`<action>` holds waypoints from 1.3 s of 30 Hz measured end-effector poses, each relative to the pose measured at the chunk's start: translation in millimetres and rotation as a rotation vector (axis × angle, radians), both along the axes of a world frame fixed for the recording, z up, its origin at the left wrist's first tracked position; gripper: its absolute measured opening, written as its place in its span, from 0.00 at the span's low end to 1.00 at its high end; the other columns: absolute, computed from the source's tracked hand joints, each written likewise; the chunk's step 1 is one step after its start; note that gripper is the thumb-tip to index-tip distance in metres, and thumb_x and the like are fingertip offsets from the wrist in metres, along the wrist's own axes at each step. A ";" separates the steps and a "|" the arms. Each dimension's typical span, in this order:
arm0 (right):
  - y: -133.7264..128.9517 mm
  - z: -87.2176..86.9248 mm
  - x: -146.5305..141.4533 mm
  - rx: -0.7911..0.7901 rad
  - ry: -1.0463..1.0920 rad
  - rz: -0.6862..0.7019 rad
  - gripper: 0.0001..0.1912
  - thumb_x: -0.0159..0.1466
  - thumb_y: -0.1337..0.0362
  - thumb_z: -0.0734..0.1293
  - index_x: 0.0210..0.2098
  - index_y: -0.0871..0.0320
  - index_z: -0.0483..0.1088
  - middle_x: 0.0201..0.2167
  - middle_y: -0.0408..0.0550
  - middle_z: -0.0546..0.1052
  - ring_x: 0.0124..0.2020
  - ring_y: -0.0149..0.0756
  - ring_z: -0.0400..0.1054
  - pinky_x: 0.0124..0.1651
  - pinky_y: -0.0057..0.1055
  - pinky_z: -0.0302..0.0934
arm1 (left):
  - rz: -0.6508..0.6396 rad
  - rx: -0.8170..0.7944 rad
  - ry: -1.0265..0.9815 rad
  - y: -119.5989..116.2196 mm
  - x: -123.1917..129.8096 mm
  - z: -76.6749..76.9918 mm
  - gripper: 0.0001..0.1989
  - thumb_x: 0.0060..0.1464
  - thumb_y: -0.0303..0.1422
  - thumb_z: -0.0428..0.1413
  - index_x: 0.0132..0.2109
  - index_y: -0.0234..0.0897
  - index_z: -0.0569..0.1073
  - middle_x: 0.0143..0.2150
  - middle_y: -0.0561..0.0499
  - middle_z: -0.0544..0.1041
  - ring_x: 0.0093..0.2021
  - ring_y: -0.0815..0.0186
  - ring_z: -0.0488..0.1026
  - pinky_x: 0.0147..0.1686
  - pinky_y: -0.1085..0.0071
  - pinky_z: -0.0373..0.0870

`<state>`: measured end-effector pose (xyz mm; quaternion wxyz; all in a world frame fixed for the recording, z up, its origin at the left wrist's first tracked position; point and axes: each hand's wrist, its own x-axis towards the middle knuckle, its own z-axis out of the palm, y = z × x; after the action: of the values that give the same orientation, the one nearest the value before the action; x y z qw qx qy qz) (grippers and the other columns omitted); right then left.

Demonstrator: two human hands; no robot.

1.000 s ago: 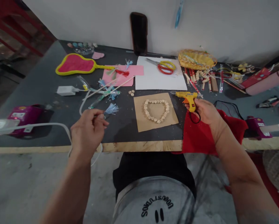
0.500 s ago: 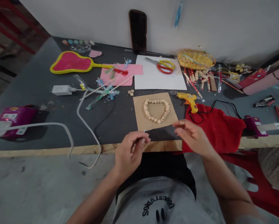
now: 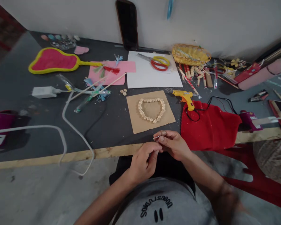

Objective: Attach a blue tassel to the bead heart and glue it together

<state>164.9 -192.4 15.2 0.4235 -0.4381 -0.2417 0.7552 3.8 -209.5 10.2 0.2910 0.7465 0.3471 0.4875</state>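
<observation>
My left hand [image 3: 145, 161] and my right hand [image 3: 174, 145] meet just above the table's front edge. Both are closed in a pinch, fingertips almost touching. A tiny thin white sliver [image 3: 156, 137] shows at my right fingertips; its kind is too small to tell. What my left fingers hold, if anything, is hidden. Just beyond them lies a brown cardboard square [image 3: 152, 126], and on it a heart-like outline of small beige flower-shaped pieces [image 3: 163, 107]. To the right, a yellow glue gun [image 3: 186, 98] rests partly on a red cloth [image 3: 208, 128].
Scissors [image 3: 159, 64] lie on a white sheet [image 3: 145, 79]. A pink paddle with yellow rim [image 3: 53, 61], bundled sticks and tassels [image 3: 95, 92], and a white cable [image 3: 65, 115] occupy the left. A phone [image 3: 128, 26] leans against the wall; a yellow basket [image 3: 191, 54] stands right.
My hands have come together from apart, the right moving left and down, its fingers closing into a pinch. The view has shifted slightly, moving the table's things leftward.
</observation>
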 end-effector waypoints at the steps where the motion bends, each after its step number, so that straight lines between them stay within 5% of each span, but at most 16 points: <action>1: 1.7 0.8 1.7 0.007 -0.007 -0.005 0.19 0.49 0.51 0.81 0.34 0.55 0.81 0.25 0.40 0.78 0.22 0.26 0.68 0.25 0.24 0.67 | -0.025 -0.032 -0.030 -0.1 0.7 -0.4 0.12 0.61 0.19 0.52 0.46 0.40 0.70 0.34 0.53 0.80 0.36 0.69 0.79 0.40 0.74 0.77; 6: 6.9 7.4 10.4 0.166 -0.095 -0.034 0.16 0.51 0.51 0.80 0.31 0.54 0.79 0.25 0.39 0.75 0.23 0.26 0.67 0.27 0.25 0.65 | -0.086 -0.237 -0.161 -5.2 -1.1 -6.1 0.12 0.62 0.21 0.51 0.49 0.41 0.69 0.38 0.52 0.76 0.37 0.69 0.77 0.38 0.74 0.76; 12: 2.9 18.7 16.6 0.599 -0.425 0.006 0.09 0.63 0.55 0.73 0.34 0.53 0.79 0.34 0.45 0.75 0.37 0.32 0.70 0.43 0.31 0.67 | 0.042 -0.430 -0.128 4.4 -0.9 2.6 0.17 0.65 0.34 0.55 0.59 0.43 0.68 0.63 0.41 0.67 0.52 0.62 0.74 0.46 0.67 0.76; 15: 0.8 17.9 16.9 0.698 -0.543 -0.010 0.09 0.65 0.55 0.71 0.36 0.53 0.79 0.35 0.46 0.75 0.41 0.34 0.70 0.46 0.33 0.66 | -0.071 -0.629 -0.103 15.5 2.8 11.1 0.15 0.68 0.40 0.50 0.56 0.39 0.72 0.47 0.46 0.77 0.41 0.65 0.75 0.40 0.70 0.73; 18: -0.5 12.0 16.4 0.681 -0.578 -0.056 0.11 0.66 0.53 0.70 0.36 0.53 0.78 0.36 0.47 0.74 0.40 0.35 0.70 0.42 0.32 0.66 | -0.119 -0.773 -0.140 21.6 6.6 13.9 0.17 0.66 0.45 0.51 0.38 0.36 0.75 0.28 0.54 0.71 0.28 0.70 0.65 0.30 0.74 0.65; 25: 2.5 9.2 23.1 0.568 -0.516 0.004 0.16 0.67 0.49 0.68 0.36 0.55 0.73 0.34 0.45 0.72 0.32 0.30 0.67 0.35 0.28 0.64 | -0.207 -1.070 -0.357 20.4 9.7 6.2 0.20 0.57 0.50 0.60 0.34 0.36 0.73 0.21 0.60 0.61 0.21 0.75 0.54 0.22 0.77 0.53; 31: 5.2 18.0 27.3 0.674 -0.697 0.192 0.23 0.69 0.44 0.61 0.28 0.56 0.62 0.24 0.38 0.64 0.25 0.27 0.57 0.27 0.26 0.51 | -0.140 -0.864 -0.134 23.0 8.8 14.8 0.11 0.59 0.38 0.57 0.33 0.36 0.75 0.28 0.54 0.74 0.29 0.70 0.68 0.31 0.75 0.65; 35: 4.7 18.7 24.6 0.788 -0.938 0.275 0.22 0.71 0.53 0.60 0.24 0.54 0.54 0.21 0.37 0.60 0.23 0.27 0.54 0.27 0.28 0.46 | -0.069 -0.661 0.051 21.0 9.8 16.7 0.10 0.59 0.32 0.53 0.29 0.36 0.72 0.26 0.55 0.71 0.27 0.72 0.66 0.31 0.75 0.62; 39: 4.4 18.6 25.5 0.848 -0.979 0.304 0.17 0.73 0.59 0.57 0.27 0.53 0.54 0.24 0.39 0.62 0.26 0.30 0.57 0.30 0.28 0.51 | -0.093 -0.738 -0.013 20.2 9.9 13.8 0.13 0.61 0.37 0.53 0.30 0.36 0.71 0.26 0.55 0.69 0.28 0.71 0.65 0.31 0.75 0.63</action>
<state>190.5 -188.1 33.8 0.2892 -0.4869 -0.7416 0.3596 13.7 -189.3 24.0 0.5646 0.6032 0.4633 0.3204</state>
